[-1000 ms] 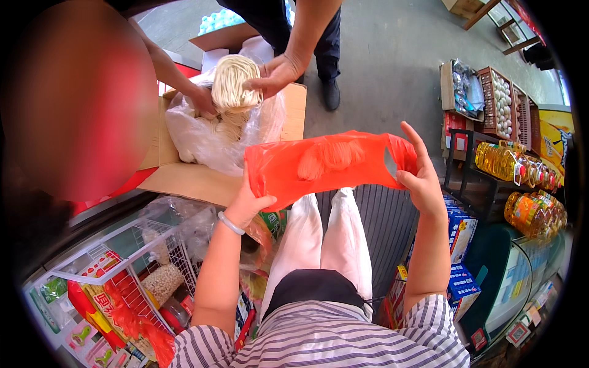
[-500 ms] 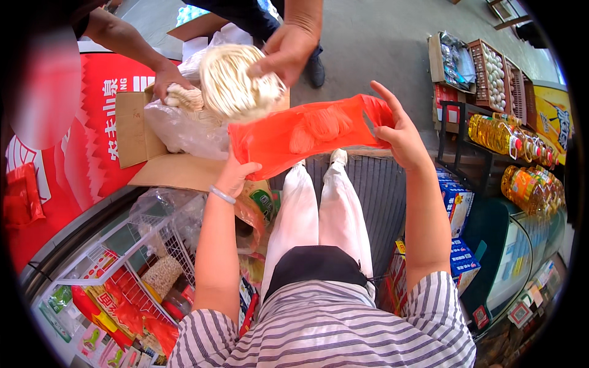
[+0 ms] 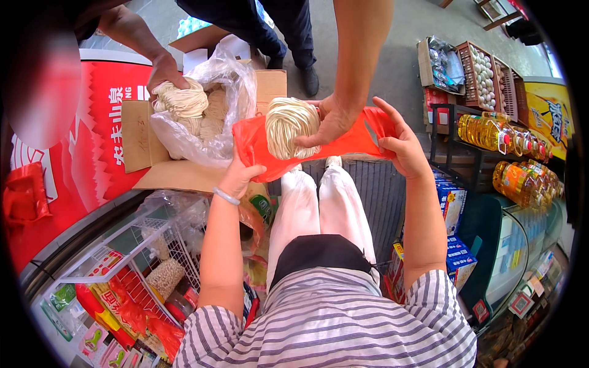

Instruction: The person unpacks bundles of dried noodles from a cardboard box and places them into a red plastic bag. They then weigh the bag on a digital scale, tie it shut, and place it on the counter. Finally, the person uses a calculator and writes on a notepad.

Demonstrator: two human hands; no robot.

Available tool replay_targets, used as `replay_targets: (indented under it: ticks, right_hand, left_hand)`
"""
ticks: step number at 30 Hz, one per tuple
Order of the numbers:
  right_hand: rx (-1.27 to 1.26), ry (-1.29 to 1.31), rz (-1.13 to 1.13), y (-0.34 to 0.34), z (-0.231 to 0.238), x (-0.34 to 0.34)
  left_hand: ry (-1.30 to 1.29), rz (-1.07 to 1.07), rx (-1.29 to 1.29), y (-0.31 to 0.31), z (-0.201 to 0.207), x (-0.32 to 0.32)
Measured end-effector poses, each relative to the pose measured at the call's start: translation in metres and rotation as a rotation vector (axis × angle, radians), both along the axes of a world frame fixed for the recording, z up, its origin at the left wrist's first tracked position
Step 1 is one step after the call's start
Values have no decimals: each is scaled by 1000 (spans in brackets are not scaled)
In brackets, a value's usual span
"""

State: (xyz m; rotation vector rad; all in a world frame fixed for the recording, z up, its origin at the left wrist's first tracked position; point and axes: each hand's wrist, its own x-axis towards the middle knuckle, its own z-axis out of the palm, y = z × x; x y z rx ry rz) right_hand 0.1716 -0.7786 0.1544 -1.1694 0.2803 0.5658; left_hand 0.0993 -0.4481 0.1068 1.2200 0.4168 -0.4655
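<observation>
Between my hands a thin red plastic bag (image 3: 353, 138) is stretched with its mouth apart. My left hand (image 3: 238, 175) pinches its left edge; a pale bangle circles that wrist. My right hand (image 3: 402, 144) grips the right side near a handle hole, with the index finger pointing up. Another person's hand (image 3: 331, 122) holds a bundle of pale noodles (image 3: 288, 132) at the bag's mouth, covering what lies inside. That person's other hand (image 3: 165, 73) is on a second noodle bundle (image 3: 183, 101) over a cardboard box (image 3: 138, 138) lined with clear plastic (image 3: 239, 92).
A wire basket (image 3: 165, 236) with packets stands at lower left, beside a red panel (image 3: 92, 135). To the right are a rack with oil bottles (image 3: 485, 132), crates of eggs (image 3: 481, 76), blue boxes (image 3: 459, 260) and a glass case (image 3: 515, 245). The other person's legs (image 3: 294, 30) stand ahead.
The other person's one hand has brought a noodle bundle down and right to the bag's mouth. Their other hand has lifted a bundle slightly in the box. My hands still hold the bag.
</observation>
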Motion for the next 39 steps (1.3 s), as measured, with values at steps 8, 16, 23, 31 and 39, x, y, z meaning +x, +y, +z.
replay_targets:
  ticks: [8,16,23,31,39]
  right_hand:
    - [-6,-9,28,-5,21,-5]
    - [14,-2,-12,-3,31,-7]
    - [50,8,-43,-8,42,-10]
    - [26,-18,-9,-12,46,-14]
    - [32,-33,8,-10,54,-17]
  left_hand:
    - [-10,-2,-7,-9,13,6]
    - [-76,14,33,-22,20,5]
    - [-108,11,109,-16,15,-12]
    - [-37,11,243,-21,21,-25]
    - [-6,7,296,-24,22,-35]
